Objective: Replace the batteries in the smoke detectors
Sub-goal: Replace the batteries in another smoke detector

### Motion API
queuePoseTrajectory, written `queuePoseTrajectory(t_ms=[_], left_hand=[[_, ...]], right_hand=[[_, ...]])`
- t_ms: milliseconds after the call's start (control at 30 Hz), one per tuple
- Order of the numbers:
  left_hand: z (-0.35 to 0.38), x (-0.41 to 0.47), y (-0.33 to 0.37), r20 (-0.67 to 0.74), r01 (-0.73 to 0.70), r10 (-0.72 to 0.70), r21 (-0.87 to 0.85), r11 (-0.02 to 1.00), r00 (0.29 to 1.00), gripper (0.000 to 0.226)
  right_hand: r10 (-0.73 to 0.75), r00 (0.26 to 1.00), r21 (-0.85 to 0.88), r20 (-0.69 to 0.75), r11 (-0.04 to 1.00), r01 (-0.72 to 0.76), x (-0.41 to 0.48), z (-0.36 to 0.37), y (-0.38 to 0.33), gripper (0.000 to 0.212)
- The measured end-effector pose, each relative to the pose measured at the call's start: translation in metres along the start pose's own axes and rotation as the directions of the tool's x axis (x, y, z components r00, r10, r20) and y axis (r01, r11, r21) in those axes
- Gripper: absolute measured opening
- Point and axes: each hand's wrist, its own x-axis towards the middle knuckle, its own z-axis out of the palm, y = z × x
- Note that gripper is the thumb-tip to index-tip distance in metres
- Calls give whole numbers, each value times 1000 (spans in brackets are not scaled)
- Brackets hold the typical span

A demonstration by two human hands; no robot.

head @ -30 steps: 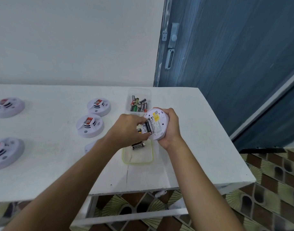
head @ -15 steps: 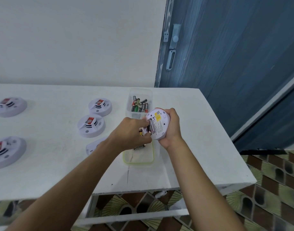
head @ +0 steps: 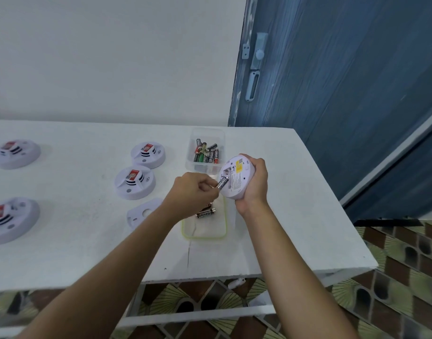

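A white table (head: 87,253) meets a white wall (head: 112,57), with a blue door (head: 332,81) at 1 o'clock and patterned tiles (head: 406,277) past its right and near edges. Four resting detectors (head: 134,182) lie face-up from 9 to 11 o'clock, while the right hand (head: 255,184) grips a fifth, the held detector (head: 237,177), back showing, and the left hand (head: 194,189) pinches one battery (head: 223,183) at its compartment. Two containers: a clear tub (head: 205,133) of mixed batteries (head: 206,154) at 12 o'clock of the hands and a green-rimmed tray (head: 205,234) at 6 holding at least two dark cells (head: 205,212); one cover plate (head: 142,215) lies at 8, all well apart from the near edge.
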Motion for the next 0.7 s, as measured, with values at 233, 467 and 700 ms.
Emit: queuePoseTrajectory(t_ms=[233, 467, 700], left_hand=[[-10, -13, -24, 269, -222, 122, 379, 898, 955, 8], [-10, -5, -34, 237, -278, 186, 456, 845, 954, 12], [-15, 6, -28, 193, -227, 163, 383, 896, 968, 15]], right_hand=[[9, 999, 90, -49, 996, -4, 2, -15, -7, 19], [11, 999, 98, -38, 995, -8, 4, -14, -3, 20], [46, 999, 106, -1, 993, -46, 5, -10, -1, 22]])
